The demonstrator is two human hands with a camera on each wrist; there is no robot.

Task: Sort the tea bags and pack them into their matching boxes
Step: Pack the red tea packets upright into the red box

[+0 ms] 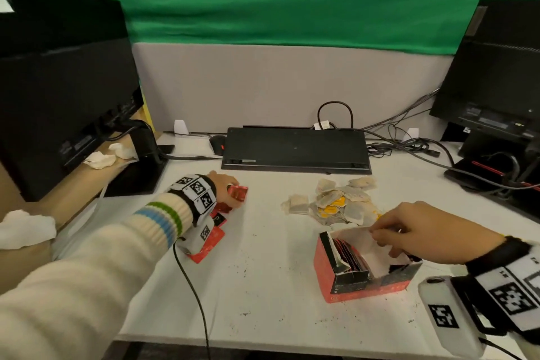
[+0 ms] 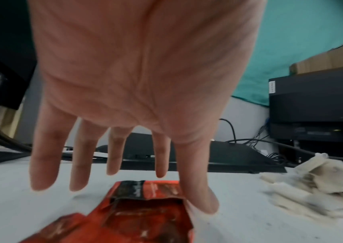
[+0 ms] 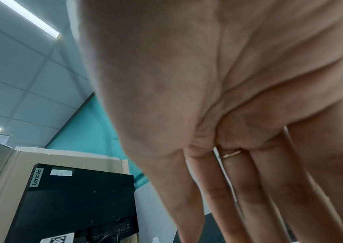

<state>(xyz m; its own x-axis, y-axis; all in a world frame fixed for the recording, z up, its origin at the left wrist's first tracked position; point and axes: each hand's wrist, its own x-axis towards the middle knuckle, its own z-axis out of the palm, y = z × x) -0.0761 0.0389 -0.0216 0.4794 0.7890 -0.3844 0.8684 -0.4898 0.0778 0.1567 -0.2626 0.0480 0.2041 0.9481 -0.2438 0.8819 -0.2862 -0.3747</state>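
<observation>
My left hand (image 1: 226, 185) lies flat with fingers spread over a red tea sachet (image 1: 238, 193) at the table's left middle. In the left wrist view the thumb (image 2: 203, 197) touches the right edge of this red sachet (image 2: 145, 205). More red sachets (image 1: 217, 221) lie under my left wrist. An open red box (image 1: 365, 289) stands front right with red sachets (image 1: 347, 251) upright inside. My right hand (image 1: 382, 240) reaches into it, straight fingers against its white flap (image 1: 350, 235). A heap of paper tea bags with yellow tags (image 1: 339, 202) lies behind the box.
A black keyboard (image 1: 295, 149) and a mouse (image 1: 216, 142) lie at the back. Monitors stand at the left (image 1: 58, 82) and right (image 1: 496, 67), with cables (image 1: 409, 143) between. Crumpled tissue (image 1: 26, 228) sits at the left edge. My wrist cable (image 1: 190, 280) trails over the front.
</observation>
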